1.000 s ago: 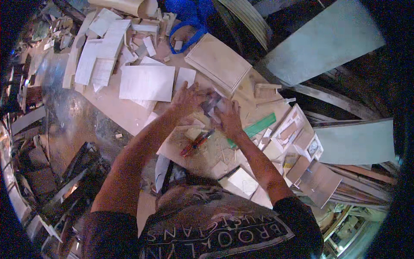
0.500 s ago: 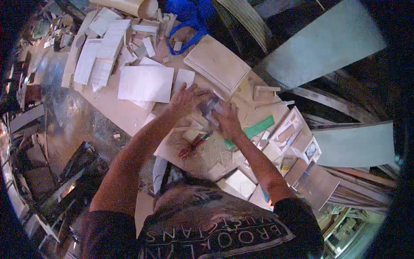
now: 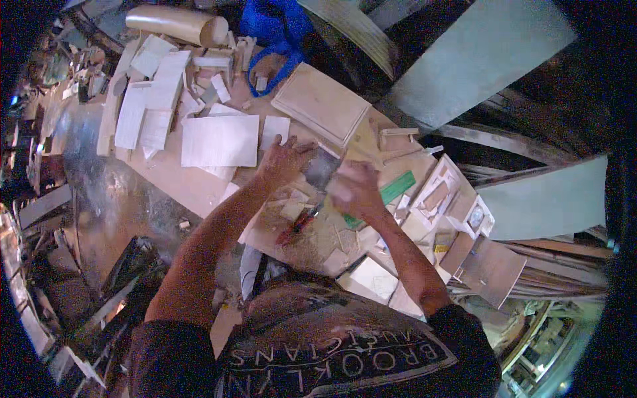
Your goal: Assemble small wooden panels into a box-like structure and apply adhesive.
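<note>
My left hand [image 3: 286,161] lies over the workbench with its fingers stretched and apart, their tips at the left edge of a dark grey sheet [image 3: 321,167]. On the sheet's other side, my right hand [image 3: 357,188] is curled in and blurred by motion. What its fingers hold is hidden. A red-handled tool [image 3: 296,229] with a metal tip lies nearer to me, its exact kind unclear. Just right of my right hand rests a green strip [image 3: 399,187]. Beyond the dark sheet sits a flat wooden panel [image 3: 322,103] with a lined border.
White rectangular sheets [image 3: 220,140] and wood offcuts cover the bench's left side. A blue bag [image 3: 275,23] and a tan cylinder [image 3: 176,25] stand at the back. Trays of small pieces [image 3: 441,189] line the right edge. Large pale boards [image 3: 488,63] lean beyond.
My right hand has drawn slightly back and right from the dark grey sheet, baring more of it. My left hand stays beside the sheet. The whole view has shifted a little.
</note>
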`<state>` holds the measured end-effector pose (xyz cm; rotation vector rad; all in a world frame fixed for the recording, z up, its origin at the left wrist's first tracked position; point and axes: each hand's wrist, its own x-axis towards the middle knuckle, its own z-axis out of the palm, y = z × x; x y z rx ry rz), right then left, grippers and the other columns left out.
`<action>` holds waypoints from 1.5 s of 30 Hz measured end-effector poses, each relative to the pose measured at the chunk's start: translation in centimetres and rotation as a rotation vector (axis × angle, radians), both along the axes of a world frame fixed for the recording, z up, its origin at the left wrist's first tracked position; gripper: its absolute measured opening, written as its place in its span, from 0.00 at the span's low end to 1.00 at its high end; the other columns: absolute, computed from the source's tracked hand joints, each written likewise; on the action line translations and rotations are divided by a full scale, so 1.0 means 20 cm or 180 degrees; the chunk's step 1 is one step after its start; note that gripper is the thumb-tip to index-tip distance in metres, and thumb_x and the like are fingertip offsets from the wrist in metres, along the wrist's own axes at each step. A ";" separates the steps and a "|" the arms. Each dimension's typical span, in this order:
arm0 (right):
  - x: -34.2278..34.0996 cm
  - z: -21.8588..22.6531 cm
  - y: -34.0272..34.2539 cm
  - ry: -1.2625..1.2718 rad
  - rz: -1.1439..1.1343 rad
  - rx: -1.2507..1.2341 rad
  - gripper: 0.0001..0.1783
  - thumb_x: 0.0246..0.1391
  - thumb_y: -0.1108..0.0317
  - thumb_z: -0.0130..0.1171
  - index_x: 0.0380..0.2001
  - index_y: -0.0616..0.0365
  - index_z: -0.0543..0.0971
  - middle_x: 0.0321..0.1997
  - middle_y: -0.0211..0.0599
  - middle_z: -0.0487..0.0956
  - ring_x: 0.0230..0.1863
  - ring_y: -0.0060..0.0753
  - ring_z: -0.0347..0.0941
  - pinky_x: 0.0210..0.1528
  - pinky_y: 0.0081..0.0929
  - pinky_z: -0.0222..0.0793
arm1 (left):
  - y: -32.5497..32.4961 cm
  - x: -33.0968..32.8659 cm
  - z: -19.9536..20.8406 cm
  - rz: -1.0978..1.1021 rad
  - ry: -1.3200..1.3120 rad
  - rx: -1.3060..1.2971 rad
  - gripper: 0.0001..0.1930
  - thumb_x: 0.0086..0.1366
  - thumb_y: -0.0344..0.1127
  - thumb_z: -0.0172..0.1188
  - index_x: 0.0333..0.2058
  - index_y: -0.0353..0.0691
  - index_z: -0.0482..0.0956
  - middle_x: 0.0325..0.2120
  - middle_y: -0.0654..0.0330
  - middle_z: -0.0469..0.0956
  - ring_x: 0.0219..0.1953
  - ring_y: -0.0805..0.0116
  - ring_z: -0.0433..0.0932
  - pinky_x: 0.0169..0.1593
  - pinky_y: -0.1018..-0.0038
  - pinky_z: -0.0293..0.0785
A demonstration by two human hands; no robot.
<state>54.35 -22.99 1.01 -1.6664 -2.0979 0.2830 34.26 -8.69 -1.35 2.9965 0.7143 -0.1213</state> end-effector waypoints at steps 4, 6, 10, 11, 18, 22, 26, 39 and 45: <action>0.16 0.34 -0.14 0.4391 -0.1414 -0.0994 0.32 0.48 0.49 0.57 0.53 0.59 0.73 0.57 0.43 0.73 0.57 0.48 0.69 0.56 0.41 0.65 | -0.09 0.05 0.05 -0.0277 0.0265 0.0044 0.27 0.57 0.41 0.58 0.57 0.49 0.69 0.63 0.64 0.63 0.62 0.58 0.64 0.62 0.47 0.57; 0.15 0.48 -0.17 0.5400 -0.1077 -0.0740 0.33 0.50 0.47 0.54 0.54 0.59 0.72 0.58 0.47 0.72 0.58 0.50 0.68 0.56 0.42 0.65 | -0.09 0.08 0.06 -0.0341 0.0357 0.0202 0.27 0.57 0.40 0.57 0.57 0.44 0.69 0.64 0.60 0.62 0.63 0.57 0.63 0.62 0.47 0.56; 0.08 0.63 -0.23 0.7018 -0.0524 -0.0516 0.37 0.58 0.39 0.42 0.58 0.60 0.69 0.61 0.56 0.69 0.56 0.58 0.70 0.54 0.47 0.67 | -0.13 0.07 0.06 -0.0326 0.0362 0.0284 0.27 0.57 0.39 0.57 0.56 0.41 0.70 0.63 0.57 0.63 0.64 0.57 0.60 0.63 0.46 0.55; 0.07 0.65 -0.25 0.7147 -0.0277 -0.0574 0.39 0.59 0.37 0.40 0.59 0.60 0.68 0.60 0.57 0.70 0.55 0.60 0.71 0.54 0.48 0.67 | -0.13 0.06 0.06 -0.0294 0.0348 0.0089 0.27 0.56 0.39 0.56 0.56 0.40 0.70 0.63 0.57 0.62 0.65 0.56 0.60 0.62 0.46 0.55; -0.01 0.75 -0.28 0.7386 -0.0302 -0.0530 0.41 0.60 0.34 0.35 0.62 0.56 0.65 0.61 0.52 0.70 0.57 0.60 0.70 0.54 0.50 0.67 | -0.13 -0.01 0.35 0.0049 -0.0251 -0.0360 0.24 0.56 0.36 0.58 0.53 0.41 0.73 0.59 0.53 0.65 0.62 0.52 0.62 0.61 0.47 0.57; -0.08 0.81 -0.27 0.7159 -0.0612 -0.0582 0.40 0.60 0.33 0.36 0.62 0.53 0.65 0.62 0.44 0.70 0.59 0.51 0.69 0.55 0.51 0.65 | -0.25 0.01 0.74 0.0678 -0.2469 -0.2177 0.26 0.53 0.31 0.64 0.53 0.42 0.75 0.56 0.53 0.67 0.61 0.52 0.62 0.62 0.52 0.59; -0.16 0.86 -0.27 0.6812 -0.0874 -0.0771 0.40 0.59 0.32 0.38 0.62 0.51 0.65 0.60 0.39 0.71 0.57 0.42 0.69 0.57 0.46 0.63 | -0.45 0.12 0.99 0.0124 -0.2356 -0.0320 0.28 0.55 0.35 0.65 0.56 0.41 0.73 0.56 0.53 0.67 0.59 0.46 0.62 0.61 0.53 0.61; -0.05 0.84 -0.32 0.5819 -0.1930 0.0342 0.29 0.63 0.43 0.47 0.52 0.57 0.72 0.49 0.38 0.76 0.48 0.31 0.73 0.50 0.30 0.69 | -0.59 0.23 1.08 0.0103 -0.3224 -0.1572 0.26 0.55 0.39 0.69 0.52 0.39 0.75 0.45 0.53 0.76 0.47 0.55 0.76 0.49 0.60 0.73; 0.27 1.12 -0.45 0.3682 -0.2407 0.0837 0.18 0.55 0.53 0.63 0.34 0.59 0.79 0.31 0.27 0.76 0.33 0.18 0.69 0.38 0.22 0.68 | -0.73 0.47 1.14 0.0469 -0.3620 -0.4202 0.14 0.59 0.29 0.66 0.44 0.35 0.77 0.30 0.61 0.81 0.29 0.76 0.79 0.34 0.79 0.75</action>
